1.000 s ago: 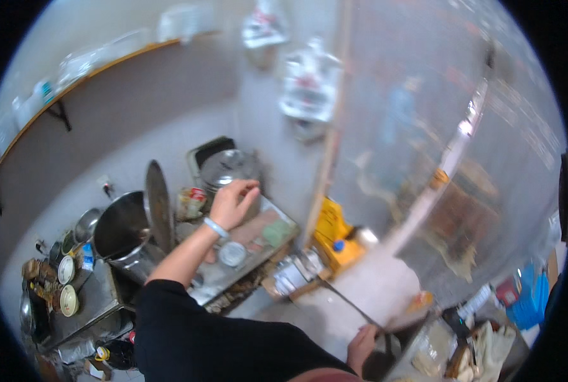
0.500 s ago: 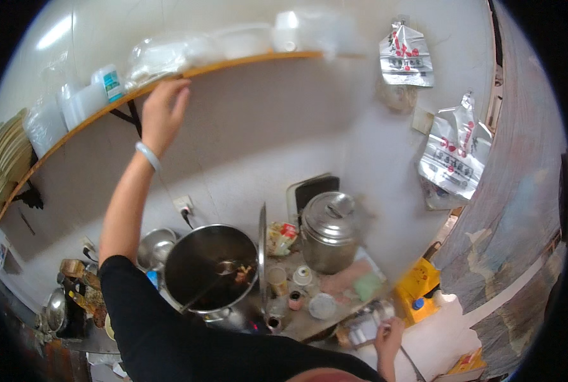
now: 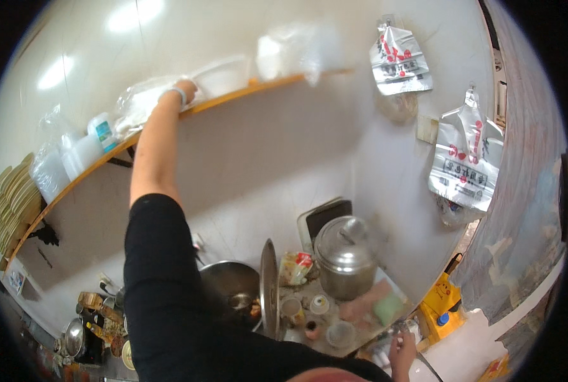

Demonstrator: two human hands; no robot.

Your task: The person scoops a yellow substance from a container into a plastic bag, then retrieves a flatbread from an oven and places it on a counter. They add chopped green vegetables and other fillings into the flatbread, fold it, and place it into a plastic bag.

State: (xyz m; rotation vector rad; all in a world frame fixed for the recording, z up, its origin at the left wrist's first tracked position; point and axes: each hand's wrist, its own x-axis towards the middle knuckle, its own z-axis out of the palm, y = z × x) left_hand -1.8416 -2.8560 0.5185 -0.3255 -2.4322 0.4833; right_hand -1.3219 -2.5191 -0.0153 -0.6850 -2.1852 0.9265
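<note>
My left hand (image 3: 187, 91), with a pale bangle (image 3: 179, 95) at the wrist, is up at the wooden shelf (image 3: 217, 100). It reaches in beside a clear plastic bag of white items (image 3: 140, 102); its fingers are mostly hidden and blurred. White containers (image 3: 223, 75) stand just right of it. Low at the right, my right hand (image 3: 403, 352) has its fingers closed together near the worktop edge, with something small and pale at the fingertips. Below my left arm, a large steel pot (image 3: 230, 283) holds a ladle and pieces of food, its lid (image 3: 269, 286) upright alongside.
A lidded steel pot (image 3: 344, 261) stands on the worktop near jars and a clear cup (image 3: 341, 333). Silver printed bags (image 3: 467, 156) hang on the right wall. Stacked yellowish lids or plates (image 3: 13, 200) fill the shelf's left end. A yellow container (image 3: 440, 312) is at the lower right.
My left hand has gone from in front of the shelf edge up to the bag and containers. The view has tilted upward, and my sleeve covers more of the large pot. My right hand stays low.
</note>
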